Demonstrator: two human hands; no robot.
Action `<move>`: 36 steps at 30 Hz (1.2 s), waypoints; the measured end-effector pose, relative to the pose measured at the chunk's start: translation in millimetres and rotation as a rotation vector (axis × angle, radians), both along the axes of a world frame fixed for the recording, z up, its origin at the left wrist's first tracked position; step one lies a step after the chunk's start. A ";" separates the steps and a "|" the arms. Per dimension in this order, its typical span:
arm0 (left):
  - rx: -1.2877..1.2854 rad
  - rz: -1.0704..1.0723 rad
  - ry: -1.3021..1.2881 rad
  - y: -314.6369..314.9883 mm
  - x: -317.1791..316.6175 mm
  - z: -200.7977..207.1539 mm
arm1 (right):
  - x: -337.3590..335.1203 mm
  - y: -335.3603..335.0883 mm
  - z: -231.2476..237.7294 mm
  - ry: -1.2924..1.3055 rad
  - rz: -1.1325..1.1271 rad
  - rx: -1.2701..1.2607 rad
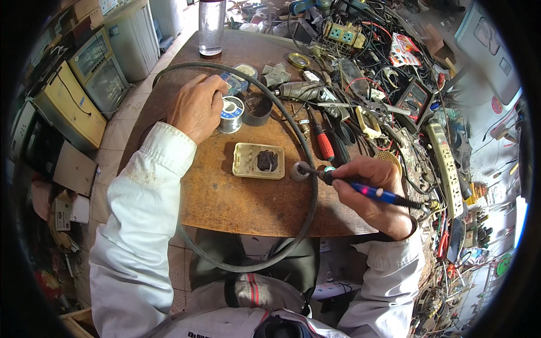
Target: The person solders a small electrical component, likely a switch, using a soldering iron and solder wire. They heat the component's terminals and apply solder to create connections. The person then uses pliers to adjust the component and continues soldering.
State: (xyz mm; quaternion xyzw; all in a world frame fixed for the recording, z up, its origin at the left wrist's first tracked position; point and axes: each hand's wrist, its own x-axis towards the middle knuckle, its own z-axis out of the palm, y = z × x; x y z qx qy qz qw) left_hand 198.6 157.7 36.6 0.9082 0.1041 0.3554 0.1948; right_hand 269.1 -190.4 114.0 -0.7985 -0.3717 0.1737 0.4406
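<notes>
My right hand (375,191) is closed round the handle of a blue soldering iron (372,192) with a lit pink spot. The iron's tip points left into a small round pot (299,171). Curled over the far left of the table, my left hand (197,107) is beside a spool of solder wire (230,115) and a blue round-topped case (236,84); its fingertips are partly hidden. Between the hands lies a cream plastic housing (258,161) with a dark piece inside. A thick black cable (310,152) loops round these things and hangs past the table's near edge.
A dark round tin (257,109) stands by the spool. Red-handled screwdriver (324,143), multimeter (414,101), power strip (445,163) and tangled wires crowd the right side. A clear bottle (212,28) stands at the far edge. Cabinets (70,101) line the left floor.
</notes>
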 end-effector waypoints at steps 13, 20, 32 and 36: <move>-0.023 0.026 0.010 -0.2 -1.1 -1.0 | 2.3 10.9 5.1 0.046 -0.101 -0.080; -0.027 0.041 0.017 -2.5 -1.2 0.5 | 4.9 14.5 -0.1 0.046 -0.230 -0.040; 0.009 0.042 -0.004 0.6 -0.7 -2.3 | 11.7 5.2 -4.7 -0.062 0.085 0.003; -0.029 0.020 0.002 -0.9 0.5 -0.9 | 11.8 6.0 -7.8 -0.202 0.151 0.000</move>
